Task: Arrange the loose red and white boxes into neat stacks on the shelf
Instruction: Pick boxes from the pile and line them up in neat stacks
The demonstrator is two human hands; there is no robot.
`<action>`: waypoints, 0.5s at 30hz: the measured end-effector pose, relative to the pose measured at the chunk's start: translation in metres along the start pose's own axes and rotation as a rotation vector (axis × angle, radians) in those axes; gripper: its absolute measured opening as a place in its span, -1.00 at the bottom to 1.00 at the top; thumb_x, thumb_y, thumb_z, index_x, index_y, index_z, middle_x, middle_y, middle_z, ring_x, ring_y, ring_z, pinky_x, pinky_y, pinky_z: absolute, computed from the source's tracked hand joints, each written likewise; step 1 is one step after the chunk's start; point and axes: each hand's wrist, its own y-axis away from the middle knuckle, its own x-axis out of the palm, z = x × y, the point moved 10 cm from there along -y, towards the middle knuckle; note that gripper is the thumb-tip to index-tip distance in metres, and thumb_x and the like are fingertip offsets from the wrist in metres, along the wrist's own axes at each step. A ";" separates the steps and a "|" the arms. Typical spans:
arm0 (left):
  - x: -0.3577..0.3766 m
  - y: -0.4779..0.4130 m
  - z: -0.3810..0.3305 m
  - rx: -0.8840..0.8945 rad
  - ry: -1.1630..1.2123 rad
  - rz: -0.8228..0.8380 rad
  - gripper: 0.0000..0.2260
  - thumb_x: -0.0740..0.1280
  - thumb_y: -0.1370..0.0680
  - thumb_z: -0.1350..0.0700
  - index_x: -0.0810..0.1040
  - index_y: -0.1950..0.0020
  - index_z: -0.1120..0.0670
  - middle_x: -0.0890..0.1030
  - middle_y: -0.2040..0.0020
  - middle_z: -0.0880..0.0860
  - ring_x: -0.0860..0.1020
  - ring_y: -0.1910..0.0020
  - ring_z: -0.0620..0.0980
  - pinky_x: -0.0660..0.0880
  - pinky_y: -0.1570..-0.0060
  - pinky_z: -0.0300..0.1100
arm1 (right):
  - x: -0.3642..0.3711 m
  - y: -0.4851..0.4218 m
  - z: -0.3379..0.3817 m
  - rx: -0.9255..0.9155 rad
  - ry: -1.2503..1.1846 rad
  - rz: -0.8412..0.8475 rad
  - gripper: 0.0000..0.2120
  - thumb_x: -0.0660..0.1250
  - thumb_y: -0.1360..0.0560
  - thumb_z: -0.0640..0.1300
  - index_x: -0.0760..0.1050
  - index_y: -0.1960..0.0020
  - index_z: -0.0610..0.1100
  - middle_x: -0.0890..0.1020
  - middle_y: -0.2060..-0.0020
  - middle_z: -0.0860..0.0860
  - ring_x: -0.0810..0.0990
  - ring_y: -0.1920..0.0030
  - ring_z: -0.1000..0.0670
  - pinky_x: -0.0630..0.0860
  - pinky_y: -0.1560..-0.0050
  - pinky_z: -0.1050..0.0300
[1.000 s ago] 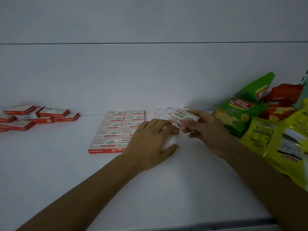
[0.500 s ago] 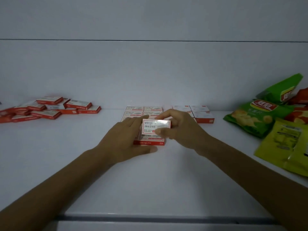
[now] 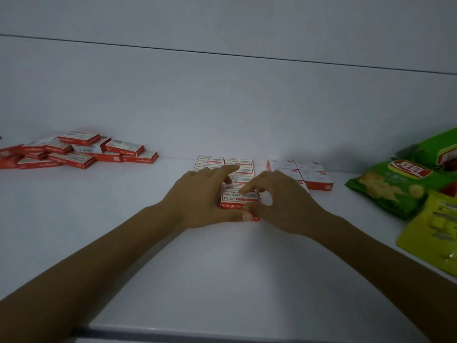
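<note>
So both hands' fingers on top box, label "wengu" + "24/6"

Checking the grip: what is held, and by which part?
The top box of the front stack: right hand pinches its right end, left hand steadies its left side.

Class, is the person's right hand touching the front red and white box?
Touching: the head view shows the right hand with fingertips on the front red and white box.

On the shelf, a loose heap of boxes lies far left, ordered rows centre, another block just right, snack bags far right
</note>
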 end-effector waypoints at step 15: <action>0.019 -0.007 0.012 -0.021 -0.005 -0.009 -0.17 0.01 -0.36 -0.52 0.02 -0.51 -0.10 0.25 -0.46 -0.12 0.25 -0.39 -0.10 0.16 -0.37 -0.14 | -0.024 -0.090 -0.041 0.004 0.151 -0.189 -0.73 0.46 -0.35 -0.01 0.49 0.00 0.00 0.57 0.07 0.08 0.44 0.04 0.05 0.41 0.03 0.13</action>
